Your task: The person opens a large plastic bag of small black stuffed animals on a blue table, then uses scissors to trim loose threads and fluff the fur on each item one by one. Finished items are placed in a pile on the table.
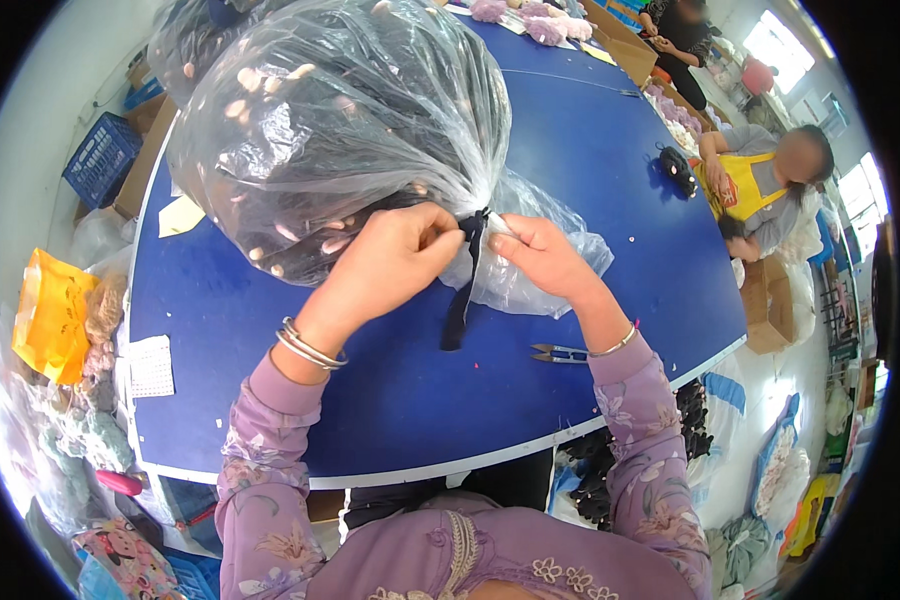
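Note:
A large clear plastic bag [340, 110] lies on the blue table, filled with dark soft pieces dotted with pale pink bits. Its mouth is gathered into a neck, and a black fabric strip [457, 318] loops round that neck with one end hanging down. My left hand [405, 250] is closed at the strip beside the neck, its fingertips pinching the black fabric. On the other side, my right hand [545, 255] pinches the gathered plastic close to the strip. The bag's loose open end [570, 240] spreads beyond and under my right hand.
Thread snips [560, 354] lie by my right wrist on the blue table [390, 400]. Paper sheets [152, 366] rest at the left edge. A co-worker in a yellow apron [745, 185] works at the right, near a dark bundle [676, 170]. Lilac plush pieces [545, 25] lie at the far edge.

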Motion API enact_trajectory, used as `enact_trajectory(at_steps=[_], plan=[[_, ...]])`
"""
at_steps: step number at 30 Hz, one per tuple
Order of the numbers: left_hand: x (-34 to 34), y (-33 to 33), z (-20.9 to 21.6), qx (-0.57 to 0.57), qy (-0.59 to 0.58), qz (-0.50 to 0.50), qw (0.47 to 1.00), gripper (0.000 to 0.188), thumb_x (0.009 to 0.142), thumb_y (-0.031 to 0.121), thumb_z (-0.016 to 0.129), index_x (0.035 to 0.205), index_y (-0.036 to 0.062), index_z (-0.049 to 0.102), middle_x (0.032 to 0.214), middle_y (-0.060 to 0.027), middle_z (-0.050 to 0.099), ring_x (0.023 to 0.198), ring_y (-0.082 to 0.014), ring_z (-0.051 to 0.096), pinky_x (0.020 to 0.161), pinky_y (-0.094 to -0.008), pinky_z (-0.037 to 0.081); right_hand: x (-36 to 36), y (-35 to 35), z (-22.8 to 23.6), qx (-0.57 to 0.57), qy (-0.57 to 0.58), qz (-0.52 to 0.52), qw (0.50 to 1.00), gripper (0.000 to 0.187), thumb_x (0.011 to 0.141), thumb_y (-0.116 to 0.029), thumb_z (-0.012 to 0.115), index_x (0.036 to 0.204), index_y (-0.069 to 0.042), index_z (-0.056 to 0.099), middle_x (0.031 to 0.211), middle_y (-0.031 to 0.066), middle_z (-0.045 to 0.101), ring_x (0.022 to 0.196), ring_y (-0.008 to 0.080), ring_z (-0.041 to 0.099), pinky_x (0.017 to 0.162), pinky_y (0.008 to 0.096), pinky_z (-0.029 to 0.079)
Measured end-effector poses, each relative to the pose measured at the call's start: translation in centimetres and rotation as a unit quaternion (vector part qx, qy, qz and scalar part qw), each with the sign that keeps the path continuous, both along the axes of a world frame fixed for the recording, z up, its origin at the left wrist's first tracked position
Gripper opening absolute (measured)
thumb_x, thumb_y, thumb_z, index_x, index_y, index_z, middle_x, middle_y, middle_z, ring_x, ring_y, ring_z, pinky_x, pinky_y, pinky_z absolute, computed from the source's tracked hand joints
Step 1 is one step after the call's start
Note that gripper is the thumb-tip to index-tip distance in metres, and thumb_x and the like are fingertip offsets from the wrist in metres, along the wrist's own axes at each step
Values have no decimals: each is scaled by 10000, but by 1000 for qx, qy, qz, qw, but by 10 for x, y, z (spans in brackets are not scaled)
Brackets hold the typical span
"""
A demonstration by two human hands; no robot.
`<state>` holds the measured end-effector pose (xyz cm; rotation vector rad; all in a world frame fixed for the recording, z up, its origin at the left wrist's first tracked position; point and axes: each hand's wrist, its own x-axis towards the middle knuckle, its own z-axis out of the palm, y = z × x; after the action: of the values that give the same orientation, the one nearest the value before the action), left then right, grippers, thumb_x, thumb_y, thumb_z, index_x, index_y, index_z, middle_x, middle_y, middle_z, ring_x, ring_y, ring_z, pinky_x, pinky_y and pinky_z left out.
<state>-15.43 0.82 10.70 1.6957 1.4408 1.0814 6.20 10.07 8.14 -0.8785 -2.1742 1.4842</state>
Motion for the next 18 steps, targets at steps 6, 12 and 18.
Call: enact_trajectory(at_steps=[6,12,18], plan=[[22,2,-9,85,146,66,983,213,813,194,708,827,5,612,598,-117,597,531,-270,597,525,-360,459,-6,-12,14,204,71,-112,970,183,893,-139,619,1008,2,598,892,12,568,867,94,505,740,269,426],[25,-3,-8,71,111,53,990,226,832,222,667,795,11,596,635,-140,626,609,-326,634,580,-414,490,-29,-39,46,310,-114,-176,927,174,832,-173,694,861,-24,607,670,63,552,596,165,519,565,317,436],[20,-9,-5,29,77,16,996,250,840,238,657,776,0,614,639,-152,622,608,-328,628,584,-412,485,-32,-36,46,215,-90,-133,963,162,902,-159,576,828,-15,565,768,97,628,599,213,597,580,316,452]])
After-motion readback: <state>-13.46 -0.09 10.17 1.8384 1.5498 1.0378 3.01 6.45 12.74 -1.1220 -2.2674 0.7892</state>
